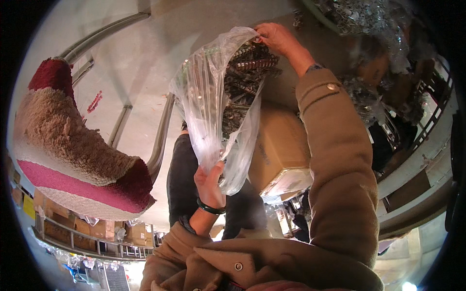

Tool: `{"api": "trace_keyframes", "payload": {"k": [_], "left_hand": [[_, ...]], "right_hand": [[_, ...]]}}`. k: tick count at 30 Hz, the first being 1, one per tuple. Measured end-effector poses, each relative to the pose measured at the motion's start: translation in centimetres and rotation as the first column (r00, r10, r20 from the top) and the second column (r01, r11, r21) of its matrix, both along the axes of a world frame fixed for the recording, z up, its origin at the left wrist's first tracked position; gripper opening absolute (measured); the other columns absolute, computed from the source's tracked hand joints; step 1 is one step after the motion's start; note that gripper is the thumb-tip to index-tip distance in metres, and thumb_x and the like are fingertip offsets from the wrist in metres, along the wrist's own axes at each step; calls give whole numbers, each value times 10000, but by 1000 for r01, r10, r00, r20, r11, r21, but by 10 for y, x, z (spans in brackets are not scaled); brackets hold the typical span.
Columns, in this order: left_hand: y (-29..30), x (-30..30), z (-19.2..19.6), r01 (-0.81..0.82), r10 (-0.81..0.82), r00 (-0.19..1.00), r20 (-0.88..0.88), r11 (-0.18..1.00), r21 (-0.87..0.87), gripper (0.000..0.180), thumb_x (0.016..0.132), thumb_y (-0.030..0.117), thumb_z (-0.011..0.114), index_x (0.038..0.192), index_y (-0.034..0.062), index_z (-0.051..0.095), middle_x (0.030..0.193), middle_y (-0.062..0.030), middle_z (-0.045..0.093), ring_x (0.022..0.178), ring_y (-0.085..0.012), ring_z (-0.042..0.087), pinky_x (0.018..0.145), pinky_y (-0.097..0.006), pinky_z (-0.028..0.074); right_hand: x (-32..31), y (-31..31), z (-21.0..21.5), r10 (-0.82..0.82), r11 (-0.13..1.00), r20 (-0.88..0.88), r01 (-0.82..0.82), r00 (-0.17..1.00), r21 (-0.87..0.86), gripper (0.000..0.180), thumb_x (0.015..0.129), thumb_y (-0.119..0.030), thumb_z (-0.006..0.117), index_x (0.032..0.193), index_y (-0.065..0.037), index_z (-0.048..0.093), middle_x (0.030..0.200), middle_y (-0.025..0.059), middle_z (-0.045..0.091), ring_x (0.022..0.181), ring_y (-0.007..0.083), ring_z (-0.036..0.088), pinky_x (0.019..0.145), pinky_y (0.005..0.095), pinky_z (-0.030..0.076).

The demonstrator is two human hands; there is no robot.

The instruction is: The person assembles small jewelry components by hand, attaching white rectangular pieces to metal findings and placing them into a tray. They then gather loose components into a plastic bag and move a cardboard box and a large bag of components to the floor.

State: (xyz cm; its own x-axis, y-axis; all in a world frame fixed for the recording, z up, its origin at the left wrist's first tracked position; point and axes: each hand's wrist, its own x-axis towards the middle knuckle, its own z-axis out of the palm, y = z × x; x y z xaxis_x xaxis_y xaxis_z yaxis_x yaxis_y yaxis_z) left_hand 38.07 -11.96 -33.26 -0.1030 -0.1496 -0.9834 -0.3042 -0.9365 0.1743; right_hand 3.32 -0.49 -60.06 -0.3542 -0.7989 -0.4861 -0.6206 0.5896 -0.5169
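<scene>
Holding a clear plastic bag (pixel 213 102) open, the left hand (pixel 209 184) has its fingers clamped on the lower edge while the right hand (pixel 277 38) pinches the far rim beside a heap of small metal parts (pixel 247 77). Filling seems underway; scooping parts next needs the mouth kept wide.

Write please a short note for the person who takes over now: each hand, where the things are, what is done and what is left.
Left hand: grips the lower end of the clear plastic bag.
Right hand: at the bag's upper edge, touching the small metal parts that show dark through the bag.
Things: cardboard box sits just behind the bag; a carpet roll lies to the left.
Done: both hands have hold of the bag.
Left: cannot tell whether parts go in or come out; bag is not closed.
</scene>
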Motion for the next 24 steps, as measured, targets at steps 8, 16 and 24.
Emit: {"api": "trace_keyframes", "payload": {"k": [8,16,24], "left_hand": [[-30,-15,-1,-197,249,939,-236,954,225,448,813,99,574,1247,-4,532,1156,-124,610,1043,-254,623,922,-383,516],[-51,-17,5,-322,444,809,-384,883,342,491,848,60,549,1329,-3,478,1206,-133,615,1044,-254,633,929,-418,519],[-53,-37,24,-41,77,888,-453,995,90,477,856,104,569,1314,7,475,928,-30,591,798,-107,578,698,-240,505]], "right_hand": [[30,36,115,-190,979,46,186,981,85,302,897,-347,596,817,-57,627,827,157,622,774,380,600,637,450,466],[85,37,249,-385,922,113,376,916,92,268,905,-226,623,776,8,633,699,136,556,625,302,545,586,373,431],[108,26,314,-604,780,68,607,794,-151,131,862,-134,641,889,-19,697,925,132,688,740,322,638,617,357,481]]}}
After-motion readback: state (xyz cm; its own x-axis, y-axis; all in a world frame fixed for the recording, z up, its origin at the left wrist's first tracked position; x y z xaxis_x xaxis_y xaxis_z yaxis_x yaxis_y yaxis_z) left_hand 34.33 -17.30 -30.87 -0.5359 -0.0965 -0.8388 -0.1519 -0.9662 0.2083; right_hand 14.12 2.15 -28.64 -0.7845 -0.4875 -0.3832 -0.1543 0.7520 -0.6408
